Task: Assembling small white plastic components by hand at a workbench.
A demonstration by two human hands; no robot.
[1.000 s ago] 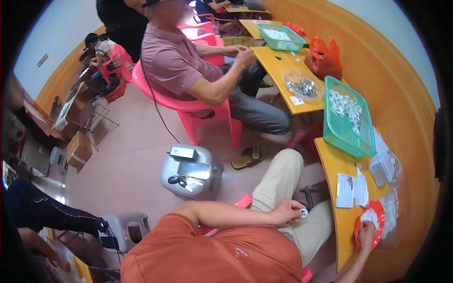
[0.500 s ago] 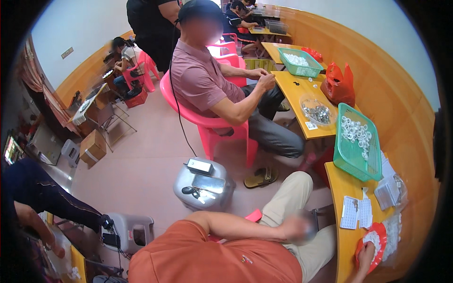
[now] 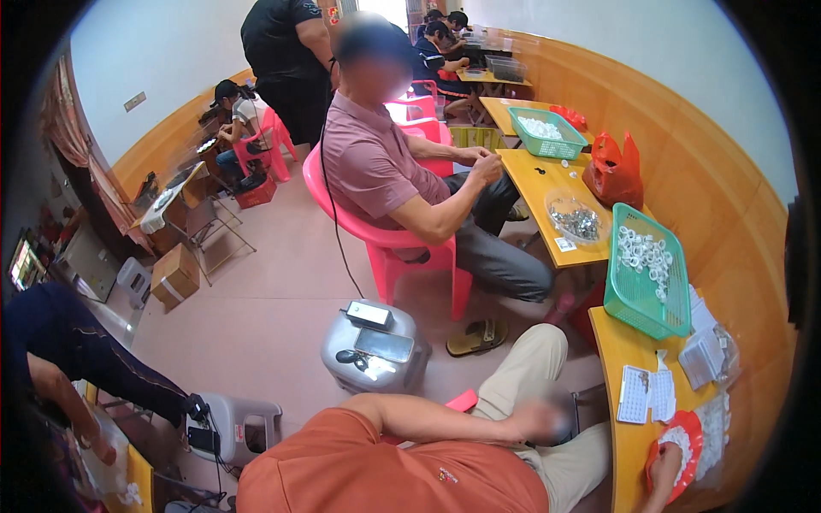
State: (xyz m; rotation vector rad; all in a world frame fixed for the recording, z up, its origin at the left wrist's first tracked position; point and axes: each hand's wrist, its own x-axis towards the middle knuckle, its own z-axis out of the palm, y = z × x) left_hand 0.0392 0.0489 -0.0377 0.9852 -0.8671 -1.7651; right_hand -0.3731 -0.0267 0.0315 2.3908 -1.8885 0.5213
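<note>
Since a second ago the left hand [image 3: 540,421] has slid a little down the beige-trousered thigh [image 3: 522,376] and is now a smear of motion blur, so I cannot tell whether it is clenched, loose or holding anything. The small white piece it pinched earlier cannot be made out. The right hand [image 3: 663,468] has stayed at the red dish [image 3: 694,427], at the near end of the yellow table [image 3: 617,352]. Its fingers lie on the dish's near rim beside a heap of small white pieces [image 3: 677,440], but the picture's edge cuts the hand off, so its grip cannot be told.

Just beyond the dish lie two white perforated sheets [image 3: 646,393], with clear bags of white parts [image 3: 708,355] beside them against the wooden wall. Farther along stands a green basket [image 3: 637,295] holding white rings. On the next table sit a clear bag of metal parts [image 3: 577,222], a red plastic bag [image 3: 611,167] and, farther still, a second green basket [image 3: 547,141].

On the floor left of the thigh a silver case [image 3: 376,355] carries two flat devices, with a sandal [image 3: 477,336] near it. Beyond, a person in a mauve shirt [image 3: 376,162] sits on a pink chair [image 3: 410,252], both hands together at the table edge.
</note>
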